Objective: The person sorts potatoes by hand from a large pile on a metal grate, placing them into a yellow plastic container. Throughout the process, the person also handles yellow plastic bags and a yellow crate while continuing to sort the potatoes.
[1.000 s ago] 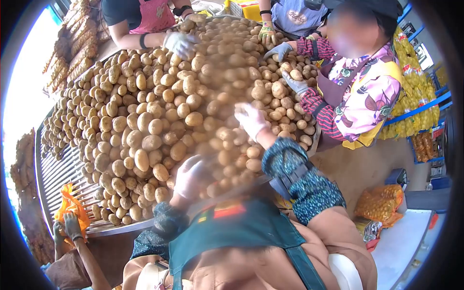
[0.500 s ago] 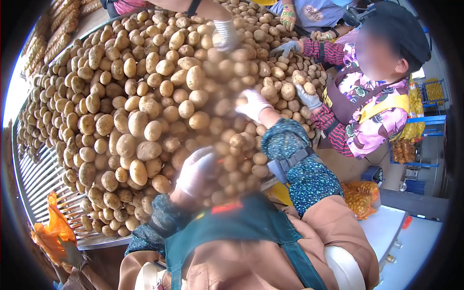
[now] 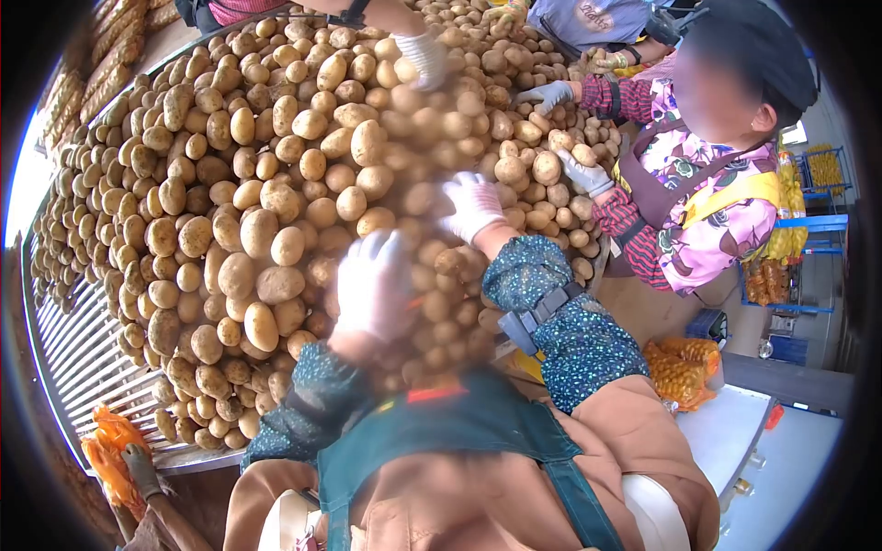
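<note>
A large heap of potatoes (image 3: 260, 233) lies in front of me. My left hand (image 3: 372, 286), in a white glove, rests over the near middle of the heap, back up and fingers stretched forward; it looks open, though its outline is blurred. My right hand (image 3: 472, 206), also white-gloved, reaches farther out and points left. Its fingers are apart over the potatoes, and I make out nothing in its grasp. The potatoes between my two hands are blurred by a smear on the view.
A slatted metal rack (image 3: 87, 354) edges the heap at left. A co-worker in a floral top (image 3: 726, 220) handles potatoes at right; other gloved hands (image 3: 423, 60) work at the far side. At lower left, a gloved hand holds an orange mesh bag (image 3: 115, 441). Filled net bags (image 3: 682, 372) sit at right.
My left hand has moved forward, its fingers now stretched over the potatoes. My right hand has shifted slightly left. The orange mesh bag at lower left has moved down and right.
</note>
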Available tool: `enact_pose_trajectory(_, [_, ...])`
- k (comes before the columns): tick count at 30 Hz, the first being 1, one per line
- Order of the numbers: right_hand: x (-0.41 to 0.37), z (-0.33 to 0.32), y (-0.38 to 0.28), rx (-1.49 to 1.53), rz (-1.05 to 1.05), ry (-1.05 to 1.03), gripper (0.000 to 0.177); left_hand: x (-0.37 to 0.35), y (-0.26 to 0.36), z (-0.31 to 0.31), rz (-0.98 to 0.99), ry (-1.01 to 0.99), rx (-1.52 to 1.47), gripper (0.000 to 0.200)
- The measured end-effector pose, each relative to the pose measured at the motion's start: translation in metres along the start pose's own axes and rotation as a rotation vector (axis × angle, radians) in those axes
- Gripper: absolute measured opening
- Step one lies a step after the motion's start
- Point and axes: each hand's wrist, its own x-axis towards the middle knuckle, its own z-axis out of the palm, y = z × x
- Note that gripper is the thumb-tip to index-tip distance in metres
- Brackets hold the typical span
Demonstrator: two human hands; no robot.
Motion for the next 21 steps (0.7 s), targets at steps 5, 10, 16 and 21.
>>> enact_pose_trajectory(5, [-0.037, 0.008, 0.004, 0.691, 0.186, 0.387, 0.057, 0.033, -0.007, 0.017, -0.027, -0.288, 0.599, 0.041])
enact_pose_trajectory(10, [-0.082, -0.024, 0.010, 1.689, 0.390, 0.349, 0.068, 0.051, -0.002, 0.014, -0.108, -0.447, 0.556, 0.046])
enact_pose_trajectory(16, [-0.105, -0.042, -0.017, 1.664, 0.232, 0.308, 0.063, 0.030, 0.014, -0.031, -0.748, -0.330, -1.158, 0.056])
enact_pose_trajectory(21, [-0.113, -0.063, -0.065, 1.178, -0.120, 0.029, 0.069, -0.016, -0.006, -0.001, -1.170, -0.122, -2.404, 0.054])
